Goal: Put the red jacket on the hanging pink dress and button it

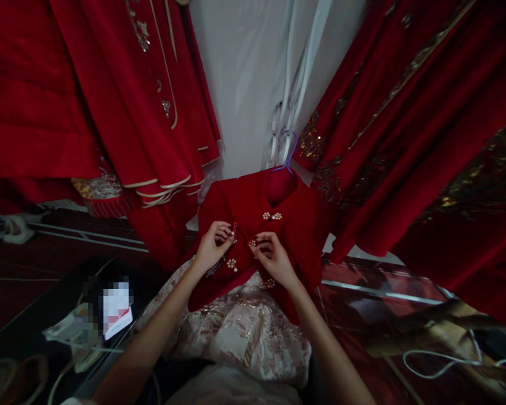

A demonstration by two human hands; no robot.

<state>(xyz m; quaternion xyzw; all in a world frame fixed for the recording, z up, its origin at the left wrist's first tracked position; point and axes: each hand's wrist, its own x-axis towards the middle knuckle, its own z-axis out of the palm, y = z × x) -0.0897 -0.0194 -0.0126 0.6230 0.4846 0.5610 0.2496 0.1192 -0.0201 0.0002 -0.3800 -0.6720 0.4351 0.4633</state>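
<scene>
From my remote seat, left to right: red garments with pale gold piping hang at far left, a fringed, embroidered hem below them. Under that, a dark tabletop bears a lit white screen, partly pixelated, so I can't tell what device it is. Next is my wearer's left hand, thumb and fingertips pinched together on the left beaded fastener half. Just below sits a loose pearl flower. Both are on the red jacket, which lies front up at centre, its lower part over gold-patterned brocade on the lap. The right beaded fastener half is pinched by the right hand, the two halves apart. Above it, the collar's pearl fastener has its flowers side by side; below, another pearl flower is near the right wrist. A purple-blue hanger rises from the neckline. Far right: red garments with gold embroidery hang over a white cable.
</scene>
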